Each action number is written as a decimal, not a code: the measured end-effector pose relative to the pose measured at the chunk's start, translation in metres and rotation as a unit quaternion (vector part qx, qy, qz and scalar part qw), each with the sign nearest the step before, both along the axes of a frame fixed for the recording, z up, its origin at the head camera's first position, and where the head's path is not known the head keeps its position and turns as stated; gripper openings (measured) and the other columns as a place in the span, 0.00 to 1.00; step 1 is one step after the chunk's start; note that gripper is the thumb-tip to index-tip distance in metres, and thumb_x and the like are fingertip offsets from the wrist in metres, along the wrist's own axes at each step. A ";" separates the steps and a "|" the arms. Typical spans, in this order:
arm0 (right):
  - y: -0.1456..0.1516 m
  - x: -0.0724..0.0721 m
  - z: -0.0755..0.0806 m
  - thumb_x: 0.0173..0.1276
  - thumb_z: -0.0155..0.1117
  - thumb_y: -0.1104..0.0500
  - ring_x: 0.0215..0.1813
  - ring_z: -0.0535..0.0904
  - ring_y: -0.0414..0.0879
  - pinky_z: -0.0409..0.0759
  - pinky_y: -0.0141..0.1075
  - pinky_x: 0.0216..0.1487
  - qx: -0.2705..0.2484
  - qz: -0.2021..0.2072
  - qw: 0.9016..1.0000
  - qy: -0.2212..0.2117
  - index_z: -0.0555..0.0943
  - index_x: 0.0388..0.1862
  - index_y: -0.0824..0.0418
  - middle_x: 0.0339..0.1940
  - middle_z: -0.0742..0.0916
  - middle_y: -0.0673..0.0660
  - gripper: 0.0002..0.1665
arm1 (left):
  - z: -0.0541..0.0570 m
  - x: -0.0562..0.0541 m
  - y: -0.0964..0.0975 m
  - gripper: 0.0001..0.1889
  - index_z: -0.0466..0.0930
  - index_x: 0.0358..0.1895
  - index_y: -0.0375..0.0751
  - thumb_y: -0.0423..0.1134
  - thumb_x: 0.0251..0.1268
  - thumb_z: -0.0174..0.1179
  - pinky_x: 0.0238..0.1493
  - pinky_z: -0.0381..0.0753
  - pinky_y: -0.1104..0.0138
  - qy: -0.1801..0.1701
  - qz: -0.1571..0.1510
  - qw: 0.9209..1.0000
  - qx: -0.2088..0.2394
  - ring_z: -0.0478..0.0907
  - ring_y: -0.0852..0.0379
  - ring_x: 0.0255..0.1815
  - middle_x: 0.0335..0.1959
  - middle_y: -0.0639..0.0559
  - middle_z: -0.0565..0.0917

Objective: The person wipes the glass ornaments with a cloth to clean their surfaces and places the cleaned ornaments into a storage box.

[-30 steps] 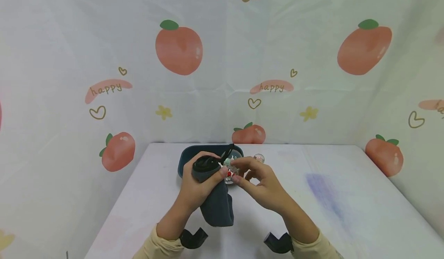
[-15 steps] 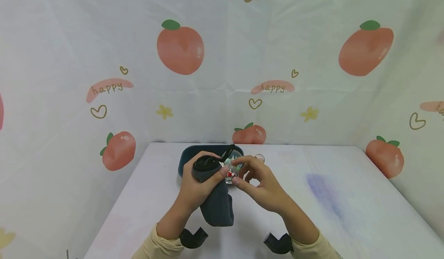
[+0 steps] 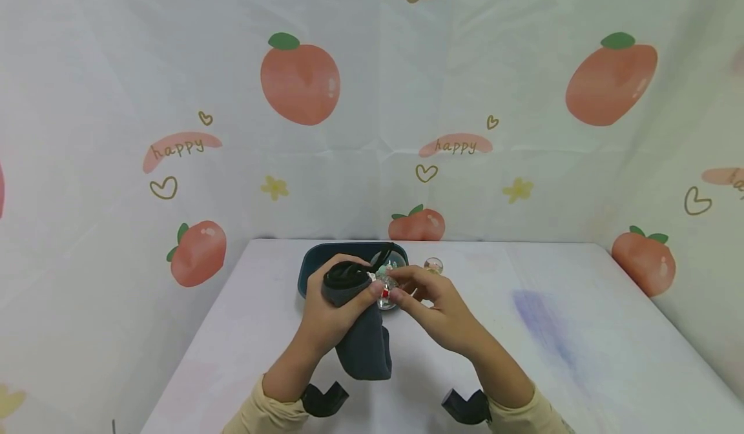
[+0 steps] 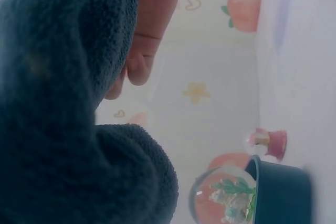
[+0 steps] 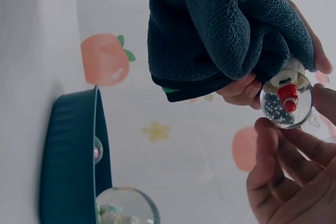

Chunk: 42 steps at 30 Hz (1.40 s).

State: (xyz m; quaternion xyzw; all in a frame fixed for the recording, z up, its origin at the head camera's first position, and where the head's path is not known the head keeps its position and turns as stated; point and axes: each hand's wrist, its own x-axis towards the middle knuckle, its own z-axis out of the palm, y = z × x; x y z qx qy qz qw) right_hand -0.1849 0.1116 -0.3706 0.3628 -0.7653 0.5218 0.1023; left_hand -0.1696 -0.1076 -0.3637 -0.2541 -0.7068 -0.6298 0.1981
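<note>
My left hand (image 3: 323,312) grips a bunched dark blue-green towel (image 3: 366,350) with black edging, its lower end hanging down. Beside the left thumb is a small snow globe (image 5: 283,109), its pale base against the towel folds. Inside the clear ball show a red figure and white flakes. My right hand (image 3: 437,306) holds the ball between thumb and fingertips, from the right. In the right wrist view the right hand's other fingers curl beneath the globe. The towel fills much of the left wrist view and hides most of the left hand there.
Behind the hands stands a dark teal bin (image 5: 68,150). A larger snow globe (image 4: 224,195) with green and white figures rises above its rim. A small globe on a pink base (image 4: 275,144) stands on the white table (image 3: 244,330). A fruit-print cloth hangs behind.
My right thumb and fingertips have shifted on the snow globe, and the thumb now lies closer against the ball. The globe looks slightly turned. My left hand and the towel stay put.
</note>
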 end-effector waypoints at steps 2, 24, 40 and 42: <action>0.000 0.000 0.000 0.76 0.66 0.65 0.44 0.84 0.40 0.85 0.35 0.41 -0.009 0.001 1.000 0.008 0.84 0.62 0.59 0.48 0.90 0.53 0.17 | 0.000 -0.001 0.000 0.15 0.83 0.52 0.42 0.34 0.63 0.73 0.45 0.86 0.61 0.007 -0.001 1.000 0.002 0.86 0.54 0.41 0.39 0.46 0.87; -0.002 0.000 -0.003 0.81 0.59 0.62 0.38 0.86 0.41 0.84 0.36 0.41 0.002 0.008 1.000 -0.012 0.81 0.65 0.57 0.43 0.90 0.51 0.17 | -0.001 -0.002 -0.001 0.14 0.84 0.51 0.42 0.35 0.63 0.73 0.44 0.86 0.62 0.008 0.005 1.000 0.005 0.87 0.55 0.40 0.39 0.46 0.88; 0.001 -0.001 -0.001 0.63 0.76 0.72 0.42 0.88 0.41 0.89 0.36 0.40 -0.073 0.032 0.997 0.005 0.84 0.57 0.63 0.46 0.90 0.61 0.23 | -0.001 -0.001 -0.001 0.15 0.84 0.52 0.44 0.38 0.63 0.73 0.49 0.84 0.61 0.002 0.002 1.000 -0.010 0.85 0.55 0.45 0.44 0.46 0.87; 0.001 -0.001 -0.001 0.60 0.77 0.75 0.41 0.89 0.43 0.90 0.36 0.41 -0.096 0.034 0.995 0.003 0.84 0.55 0.65 0.46 0.89 0.63 0.24 | -0.001 -0.001 -0.001 0.15 0.84 0.52 0.42 0.38 0.64 0.73 0.49 0.84 0.61 0.001 0.001 1.000 -0.006 0.85 0.54 0.46 0.45 0.45 0.86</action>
